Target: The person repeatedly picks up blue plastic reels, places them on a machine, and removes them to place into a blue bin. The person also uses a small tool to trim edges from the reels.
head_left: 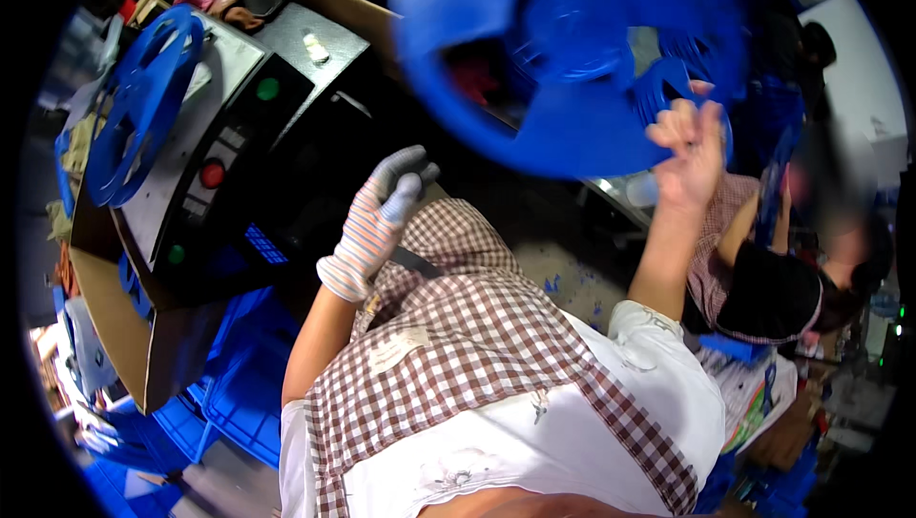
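A large blue plastic reel disc [572, 127], with a round hub and wide cut-out openings, is raised and tilted above my lap, its left side blurred. My bare right hand [687, 151] is at its lower right rim, fingers curled; the exact hold is partly lost against the blue. My left hand [382, 203], in a striped glove with grey fingertips, is raised in front of my checked apron [458, 318]. Its fingers are loosely bent, thumb apart, with nothing in them. It is clear of the disc and nearest to the dark side of the machine.
At left stands a machine with a control panel [210, 175] bearing green and red buttons. Another blue reel disc [143, 108] leans on it. An open cardboard box [157, 346] and blue plastic crates [253, 365] are below. A person in a dark garment [768, 294] is close on my right.
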{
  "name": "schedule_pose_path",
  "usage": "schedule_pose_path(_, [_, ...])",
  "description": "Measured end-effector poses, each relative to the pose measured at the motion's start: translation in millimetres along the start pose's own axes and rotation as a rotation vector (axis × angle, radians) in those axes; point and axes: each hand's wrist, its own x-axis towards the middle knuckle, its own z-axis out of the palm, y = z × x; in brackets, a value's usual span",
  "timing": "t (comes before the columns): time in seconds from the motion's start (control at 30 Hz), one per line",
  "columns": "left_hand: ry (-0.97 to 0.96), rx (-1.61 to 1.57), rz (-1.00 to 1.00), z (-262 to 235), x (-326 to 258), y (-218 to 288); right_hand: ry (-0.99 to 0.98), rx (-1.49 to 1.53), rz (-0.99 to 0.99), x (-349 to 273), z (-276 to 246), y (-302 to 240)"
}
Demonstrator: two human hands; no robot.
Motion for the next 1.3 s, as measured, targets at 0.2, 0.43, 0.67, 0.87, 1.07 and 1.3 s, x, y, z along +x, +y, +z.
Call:
schedule_pose_path(0.2, [0.147,-0.002,-0.205,-13,-30,-5,-0.066,-0.639,-0.640,92,43,-19])
schedule_pose_path(0.43, [0.283,-0.046,-0.312,-53,-79,-55,-0.382,-1.832,-1.263,277,109,114])
schedule_pose_path(0.67, [0.515,0.018,-0.241,-54,-128,-52,-0.446,-1.903,-1.077,299,123,188])
schedule_pose_path(0.87, [0.556,0.617,0.120,-82,-148,18,-0.480,-1.656,-0.981,222,119,162])
schedule_pose_path(1.07, [0.888,1.870,0.408,-166,-105,163,-0.495,-1.240,-0.614,126,143,136])
schedule_pose_path(1.3, [0.729,2.263,0.028,-308,-135,189,-0.544,-0.868,-0.229,21,145,170])
